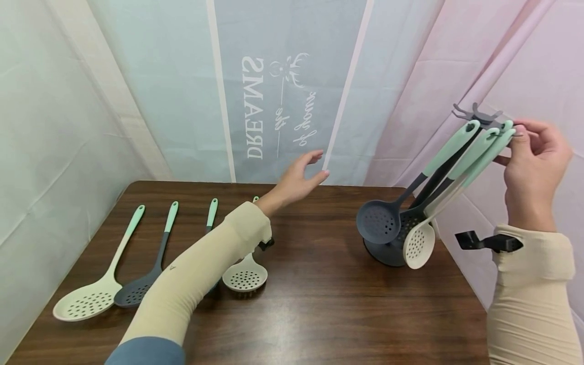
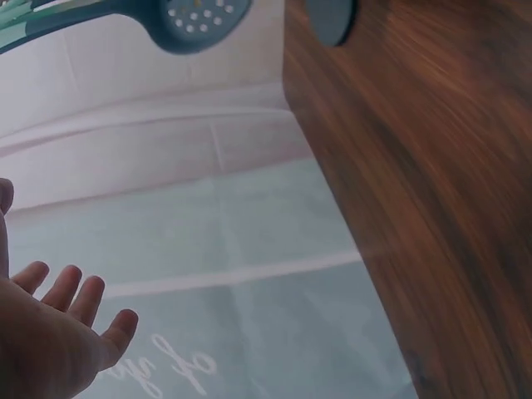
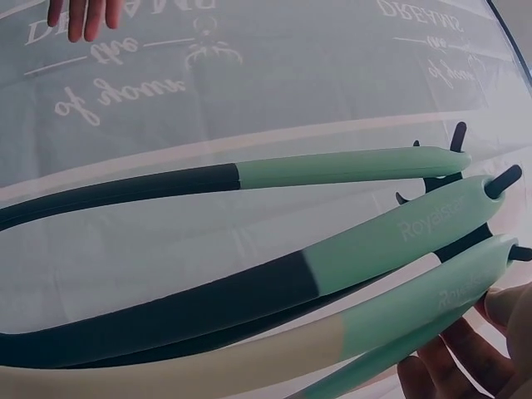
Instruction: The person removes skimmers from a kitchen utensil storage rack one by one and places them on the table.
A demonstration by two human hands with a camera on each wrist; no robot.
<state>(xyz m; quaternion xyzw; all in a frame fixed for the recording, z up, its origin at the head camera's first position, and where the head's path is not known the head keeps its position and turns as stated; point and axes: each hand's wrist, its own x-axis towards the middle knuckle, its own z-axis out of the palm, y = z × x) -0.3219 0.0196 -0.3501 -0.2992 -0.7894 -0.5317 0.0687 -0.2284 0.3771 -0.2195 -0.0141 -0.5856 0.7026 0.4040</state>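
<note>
My right hand (image 1: pixel 538 157) pinches the top end of a mint-green handle (image 3: pixel 399 349) at a dark utensil stand's hooks (image 1: pixel 483 119). That utensil's lower end is hidden behind others. On the stand hang a dark grey skimmer (image 1: pixel 378 221), another dark perforated utensil (image 1: pixel 409 223) and a small cream skimmer (image 1: pixel 420 246), their green handles looped over hooks. The round dark base (image 1: pixel 385 253) stands on the table below. My left hand (image 1: pixel 294 180) is raised over the table's back edge, fingers spread and holding nothing; the left wrist view shows its fingers relaxed.
On the left of the brown table (image 1: pixel 319 304) lie a large cream slotted spoon (image 1: pixel 86 299), a dark slotted turner (image 1: pixel 137 291), a green-handled utensil (image 1: pixel 212 213) partly under my left sleeve, and a cream skimmer (image 1: pixel 245 276). Printed curtains (image 1: pixel 182 101) enclose the table.
</note>
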